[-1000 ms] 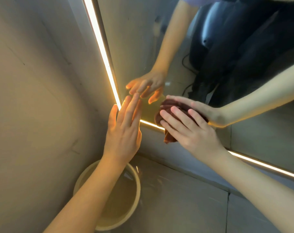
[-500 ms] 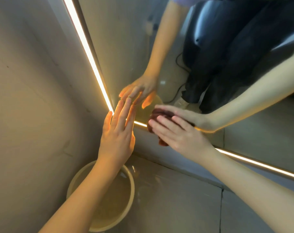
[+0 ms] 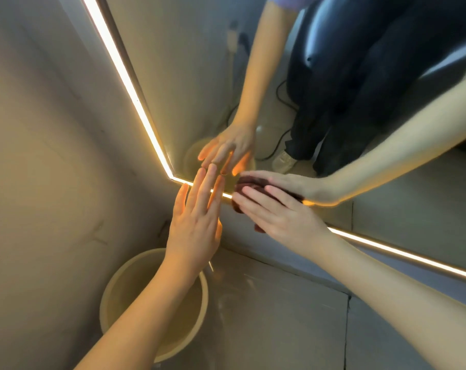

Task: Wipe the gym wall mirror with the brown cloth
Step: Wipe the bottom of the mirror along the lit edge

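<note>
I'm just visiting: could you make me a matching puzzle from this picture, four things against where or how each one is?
Things: 1 left hand; 2 right hand; 3 brown cloth; 4 bucket.
States: A on the floor; B fingers straight, fingertips at the mirror corner; C pressing the cloth; D squashed against the mirror's lower edge.
Pairs: 1-B; 2-C; 3-D; 4-A.

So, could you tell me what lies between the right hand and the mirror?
The brown cloth, pressed under the right hand against the mirror at its lower edge; head view.

Grey tiled floor (image 3: 280,324); round beige basin (image 3: 119,284) stands on it, close against wall (image 3: 39,182).
</note>
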Motion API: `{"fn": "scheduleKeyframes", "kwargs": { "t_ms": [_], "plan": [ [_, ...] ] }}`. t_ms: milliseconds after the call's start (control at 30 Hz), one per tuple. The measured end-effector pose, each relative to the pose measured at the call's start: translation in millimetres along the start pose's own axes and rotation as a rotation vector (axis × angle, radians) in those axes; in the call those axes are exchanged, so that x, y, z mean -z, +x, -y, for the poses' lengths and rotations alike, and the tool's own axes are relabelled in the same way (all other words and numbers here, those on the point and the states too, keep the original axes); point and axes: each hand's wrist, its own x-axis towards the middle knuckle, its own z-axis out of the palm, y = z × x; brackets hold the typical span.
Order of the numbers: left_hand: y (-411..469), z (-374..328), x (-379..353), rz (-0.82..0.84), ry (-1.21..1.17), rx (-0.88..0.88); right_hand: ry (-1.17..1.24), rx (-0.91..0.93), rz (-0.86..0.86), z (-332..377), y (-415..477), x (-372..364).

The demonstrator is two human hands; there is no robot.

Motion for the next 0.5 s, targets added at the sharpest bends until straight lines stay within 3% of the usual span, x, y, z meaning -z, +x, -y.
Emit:
{"fn": "scheduleKeyframes", "kwargs": {
  "t_ms": [67,333,500],
  "plan": [
    [1,-3,1,0.012,0.001,0.015,-0.035,0.074,0.028,3,9,-2],
    [-1,-7,1,0.005,0.046,0.030,-0.044,-0.019,0.037,-30,-74,10],
    [-4,-13,3,-0.023,0.066,-0.146,-0.039,0.068,0.016,-13,-22,8]
  ]
}}
